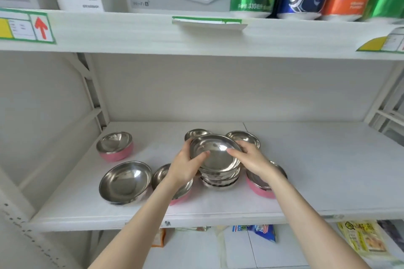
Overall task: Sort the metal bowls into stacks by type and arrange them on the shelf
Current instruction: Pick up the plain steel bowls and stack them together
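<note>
— Both forearms reach up from the frame's bottom; what do they hold?
— The left hand point(187, 165) and right hand point(251, 159) grip the top bowl point(215, 152) of a stack point(219, 178) at mid-frame, thumbs over its rim. It's plain, shiny steel.
— How many bowls?
— Three pink point(115, 147) ones, a big plain bowl point(125, 182) lower left, two small point(243, 137) behind. The stack holds perhaps four, on the white shelf point(328, 170).

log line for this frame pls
step: stacking | both hands: left hand and right hand grip top bowl on steel stack | loose: pink bowl, steel bowl | shelf
</note>
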{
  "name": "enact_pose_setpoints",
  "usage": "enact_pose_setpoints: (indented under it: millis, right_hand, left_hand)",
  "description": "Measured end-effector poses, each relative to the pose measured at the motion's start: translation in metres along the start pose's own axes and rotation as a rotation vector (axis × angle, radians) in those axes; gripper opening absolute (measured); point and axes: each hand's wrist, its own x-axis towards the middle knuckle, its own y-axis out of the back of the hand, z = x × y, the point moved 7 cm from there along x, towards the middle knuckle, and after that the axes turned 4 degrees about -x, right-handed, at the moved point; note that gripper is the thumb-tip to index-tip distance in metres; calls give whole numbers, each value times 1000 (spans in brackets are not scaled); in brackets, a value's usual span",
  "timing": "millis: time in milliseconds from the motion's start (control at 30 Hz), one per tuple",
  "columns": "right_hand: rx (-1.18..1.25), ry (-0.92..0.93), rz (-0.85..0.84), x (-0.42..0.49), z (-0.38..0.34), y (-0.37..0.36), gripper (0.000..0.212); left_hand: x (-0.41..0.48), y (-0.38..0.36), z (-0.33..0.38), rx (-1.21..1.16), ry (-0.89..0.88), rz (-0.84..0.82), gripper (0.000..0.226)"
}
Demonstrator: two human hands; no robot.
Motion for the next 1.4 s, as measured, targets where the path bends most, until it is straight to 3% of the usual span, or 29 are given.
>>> enact_pose_setpoints:
  millis: [100, 300, 567, 633, 733, 867, 1033, 1200, 1400]
  right_hand:
    - [-13, -32, -30, 12, 16, 7, 46]
    - [-39, -88, -52, 36, 47, 3, 36]
    - [-155, -49, -100, 44, 60, -9, 25]
    - [-167, -54, -105, 44, 62, -9, 28]
    - [-209, -74, -94, 43, 62, -8, 36]
    - [-243, -75, -106, 40, 60, -7, 32]
    - [-356, -74, -68, 27, 56, -4, 49]
    - [-504, 16, 4, -4, 38, -1, 59]
    - [-921, 187, 169, -59, 5, -14, 71]
  left_hand:
    - [18, -19, -11, -4, 36, 29, 71]
    - [44, -36, -31, 78, 80, 54, 61]
    - [44, -38, -41, 254, -6, 100, 58]
    - [43, -38, -42, 301, 2, 126, 60]
    - [41, -37, -44, 353, 21, 141, 45]
    - [38, -36, -40, 351, 4, 129, 35]
    - [29, -35, -32, 410, -28, 74, 38]
    - [4, -23, -24, 673, -50, 74, 62]
    - [-44, 3, -5, 1106, -186, 153, 63]
